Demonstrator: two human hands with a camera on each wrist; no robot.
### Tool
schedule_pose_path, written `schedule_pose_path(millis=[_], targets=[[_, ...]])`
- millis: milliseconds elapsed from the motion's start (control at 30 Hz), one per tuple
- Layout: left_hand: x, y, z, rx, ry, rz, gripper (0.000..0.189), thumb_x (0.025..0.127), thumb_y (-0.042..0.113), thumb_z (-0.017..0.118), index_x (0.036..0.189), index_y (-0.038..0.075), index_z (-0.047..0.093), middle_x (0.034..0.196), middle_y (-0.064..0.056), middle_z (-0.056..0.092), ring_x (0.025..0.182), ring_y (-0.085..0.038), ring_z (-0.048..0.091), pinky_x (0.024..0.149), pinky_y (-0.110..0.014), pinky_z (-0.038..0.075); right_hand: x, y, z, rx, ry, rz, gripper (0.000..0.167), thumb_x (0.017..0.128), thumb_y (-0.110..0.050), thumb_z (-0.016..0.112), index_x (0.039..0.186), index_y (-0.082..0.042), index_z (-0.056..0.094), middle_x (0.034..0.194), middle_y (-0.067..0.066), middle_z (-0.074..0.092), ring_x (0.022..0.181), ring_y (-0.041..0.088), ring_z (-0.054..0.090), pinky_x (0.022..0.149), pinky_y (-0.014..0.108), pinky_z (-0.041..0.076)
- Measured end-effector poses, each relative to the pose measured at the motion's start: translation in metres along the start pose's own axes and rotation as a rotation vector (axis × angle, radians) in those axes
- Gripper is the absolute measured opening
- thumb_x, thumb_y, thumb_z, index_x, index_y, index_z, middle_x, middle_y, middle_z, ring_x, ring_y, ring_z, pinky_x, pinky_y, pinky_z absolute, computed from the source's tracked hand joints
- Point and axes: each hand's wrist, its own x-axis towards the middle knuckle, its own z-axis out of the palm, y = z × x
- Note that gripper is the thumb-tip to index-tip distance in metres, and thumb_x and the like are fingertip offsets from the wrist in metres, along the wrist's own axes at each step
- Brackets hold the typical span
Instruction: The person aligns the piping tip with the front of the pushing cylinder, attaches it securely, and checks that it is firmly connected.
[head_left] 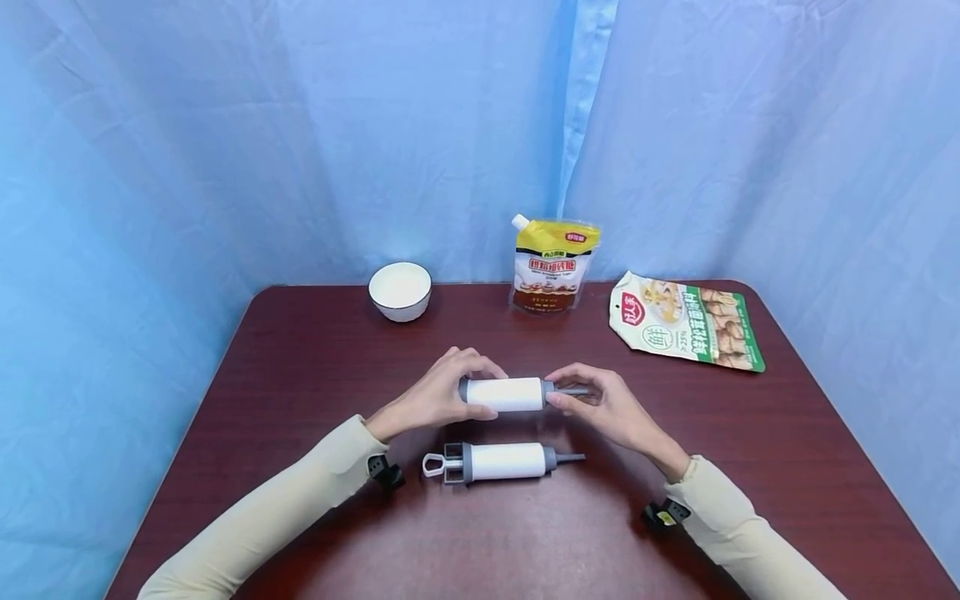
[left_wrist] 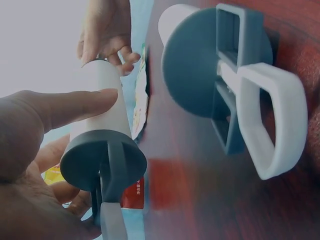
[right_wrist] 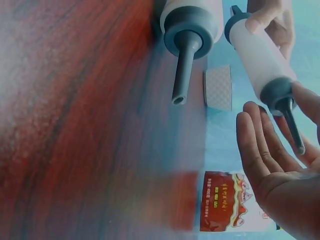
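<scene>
A large plastic syringe (head_left: 516, 395) with a white barrel and grey end caps is held level above the table between both hands. My left hand (head_left: 444, 393) grips its plunger end, the thumb lying along the barrel. At the other end, the thumb and fingertips of my right hand (head_left: 606, 406) pinch the grey cap (right_wrist: 276, 93) from which the thin nozzle sticks out. In the left wrist view, part of the plunger handle (left_wrist: 113, 220) shows below the grey flange. A second, similar syringe (head_left: 508, 461) lies on the table nearer to me, its nozzle pointing right.
At the back of the dark red table (head_left: 300, 367) stand a white bowl (head_left: 401, 292) and a yellow and brown spouted pouch (head_left: 553, 267). A green and white food packet (head_left: 690, 323) lies at the back right. Blue curtains (head_left: 420, 125) hang behind and at the sides.
</scene>
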Motion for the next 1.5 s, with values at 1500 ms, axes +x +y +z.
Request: schedule_pose_path(millis=[1500], targets=[[0.0004, 0.0023, 0.0044, 0.013, -0.009, -0.031, 0.044, 0.079, 0.024, 0.092, 0.12, 0.021, 0.074, 0.108, 0.0, 0.069, 0.099, -0.015, 0.05, 0.089, -0.032, 0.037, -0.0041, -0.0013, 0.0021, 0.021, 0.007, 0.005, 0.033, 0.095, -0.021, 0.078, 0.126, -0.014, 0.07, 0.123, 0.009, 0.073, 0.107, 0.023, 0.074, 0.09, 0.024, 0.06]])
